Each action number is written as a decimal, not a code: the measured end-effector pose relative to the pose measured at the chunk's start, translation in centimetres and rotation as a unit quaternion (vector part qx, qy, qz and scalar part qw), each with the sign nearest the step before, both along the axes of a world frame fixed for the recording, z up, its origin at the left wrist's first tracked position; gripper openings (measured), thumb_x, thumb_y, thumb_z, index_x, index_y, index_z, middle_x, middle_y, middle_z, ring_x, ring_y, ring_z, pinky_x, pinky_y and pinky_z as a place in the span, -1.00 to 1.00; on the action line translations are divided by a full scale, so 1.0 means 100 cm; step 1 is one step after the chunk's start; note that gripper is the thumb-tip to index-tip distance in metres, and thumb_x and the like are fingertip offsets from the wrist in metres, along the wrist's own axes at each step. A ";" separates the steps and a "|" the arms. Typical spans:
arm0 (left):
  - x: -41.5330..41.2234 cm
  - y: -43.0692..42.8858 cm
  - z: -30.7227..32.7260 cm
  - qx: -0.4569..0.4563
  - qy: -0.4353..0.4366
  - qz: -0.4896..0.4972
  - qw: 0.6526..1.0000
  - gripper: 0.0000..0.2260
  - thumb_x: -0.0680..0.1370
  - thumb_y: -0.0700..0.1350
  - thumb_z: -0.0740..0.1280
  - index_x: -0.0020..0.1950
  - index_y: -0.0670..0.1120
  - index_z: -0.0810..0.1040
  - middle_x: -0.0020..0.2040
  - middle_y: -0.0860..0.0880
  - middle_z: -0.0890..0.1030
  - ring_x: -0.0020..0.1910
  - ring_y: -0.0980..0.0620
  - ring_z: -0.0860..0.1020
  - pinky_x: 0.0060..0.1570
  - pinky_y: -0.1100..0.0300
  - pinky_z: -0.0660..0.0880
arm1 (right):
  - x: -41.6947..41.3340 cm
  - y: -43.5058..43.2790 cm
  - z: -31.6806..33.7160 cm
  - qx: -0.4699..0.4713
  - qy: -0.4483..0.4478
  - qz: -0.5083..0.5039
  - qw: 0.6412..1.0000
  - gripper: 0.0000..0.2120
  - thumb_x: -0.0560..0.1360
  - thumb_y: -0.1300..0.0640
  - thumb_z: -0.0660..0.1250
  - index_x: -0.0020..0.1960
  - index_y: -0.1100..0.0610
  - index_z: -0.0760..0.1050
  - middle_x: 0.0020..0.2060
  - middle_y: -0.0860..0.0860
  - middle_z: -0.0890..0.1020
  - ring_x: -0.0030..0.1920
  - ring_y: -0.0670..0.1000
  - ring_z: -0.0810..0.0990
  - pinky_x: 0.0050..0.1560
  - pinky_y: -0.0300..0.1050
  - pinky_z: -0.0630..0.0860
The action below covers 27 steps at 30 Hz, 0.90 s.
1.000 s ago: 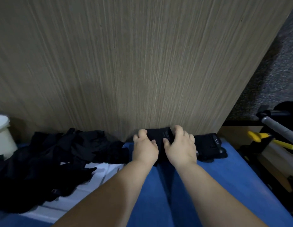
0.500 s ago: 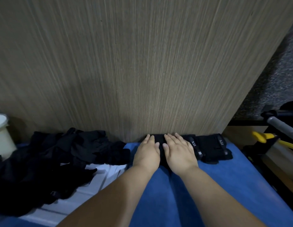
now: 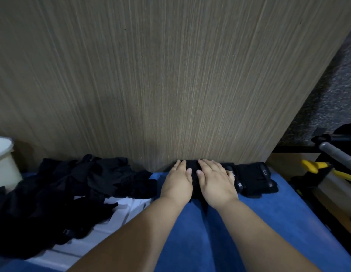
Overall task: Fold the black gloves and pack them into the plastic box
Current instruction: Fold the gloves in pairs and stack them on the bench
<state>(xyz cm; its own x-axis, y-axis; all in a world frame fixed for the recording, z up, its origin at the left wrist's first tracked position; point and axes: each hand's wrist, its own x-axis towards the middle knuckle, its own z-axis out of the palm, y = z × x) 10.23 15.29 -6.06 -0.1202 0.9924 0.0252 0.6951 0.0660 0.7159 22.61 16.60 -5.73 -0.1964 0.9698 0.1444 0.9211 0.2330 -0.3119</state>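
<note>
Glove under my hands: a black glove (image 3: 194, 170) lies flat on the blue surface (image 3: 268, 222), pressed up against the wooden panel (image 3: 170, 75) at 12 o'clock; only a dark strip of it shows between my hands and at its far edge.
Left grip: my left hand (image 3: 177, 182) lies palm down on the glove's left part, fingers straight and together, released, clasping nothing.
Right grip: my right hand (image 3: 216, 182) lies palm down on the glove's right part, fingers flat, released as well; the two thumbs nearly meet over the black cloth.
Folded gloves: at 2 o'clock from my hands, two folded black gloves (image 3: 253, 177) sit side by side along the panel, the nearer one touching my right hand; small pale lettering shows on their cuffs, too small to read.
Loose pile: at 9 o'clock, a rumpled heap of black gloves (image 3: 72, 191); I cannot count them.
White sheet: one pale sheet (image 3: 127, 208) lies under the heap's near edge.
Box: one pale plastic box (image 3: 3, 163) at the far 9 o'clock edge, only partly in view.
Count: two hands, three gloves laid out along the panel, one heap, one box.
</note>
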 end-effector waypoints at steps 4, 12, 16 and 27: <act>-0.001 -0.006 0.010 0.013 0.009 -0.007 1.000 -0.57 0.69 -0.03 -0.01 0.55 -0.10 0.14 0.57 -0.06 0.12 0.54 0.04 0.09 0.44 0.19 0.08 | 0.000 -0.005 0.007 0.029 0.016 -0.004 0.999 -0.55 0.65 -0.09 -0.07 0.52 -0.06 0.19 0.49 -0.15 0.22 0.50 -0.11 0.07 0.45 0.05 0.00; -0.020 -0.038 0.033 0.076 0.000 0.043 0.996 -0.61 0.67 -0.05 0.07 0.50 -0.07 0.28 0.43 -0.10 0.36 0.38 -0.05 0.36 0.30 0.14 0.30 | -0.013 -0.026 0.021 0.135 0.085 -0.008 0.987 -0.67 0.62 -0.02 0.13 0.34 0.00 0.45 0.29 -0.06 0.46 0.37 0.00 0.30 0.38 0.01 0.20; -0.046 -0.064 0.031 0.165 -0.015 0.109 0.980 -0.69 0.63 -0.17 0.14 0.36 -0.11 0.44 0.21 -0.10 0.52 0.23 -0.07 0.45 0.21 0.15 0.36 | -0.038 -0.038 0.024 0.152 0.158 0.053 0.974 -0.76 0.58 0.11 0.24 0.21 0.11 0.54 0.11 0.01 0.56 0.17 0.06 0.48 0.22 -0.04 0.42; -0.111 -0.100 0.005 0.054 0.001 0.165 0.985 -0.64 0.62 -0.21 0.12 0.43 -0.13 0.36 0.34 -0.13 0.43 0.33 -0.10 0.36 0.31 0.10 0.30 | -0.120 -0.065 0.007 -0.112 0.169 0.117 0.972 -0.49 0.60 0.06 0.23 0.51 0.00 0.20 0.44 0.03 0.26 0.36 0.04 0.36 0.31 -0.18 0.32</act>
<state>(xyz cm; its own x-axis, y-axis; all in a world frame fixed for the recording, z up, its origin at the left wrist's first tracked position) -0.84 5.25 -5.52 -0.4354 0.8911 0.1279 0.6494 0.2124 0.7301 10.56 10.05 -5.03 -0.3926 0.9192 0.0291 0.6875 0.3144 -0.6546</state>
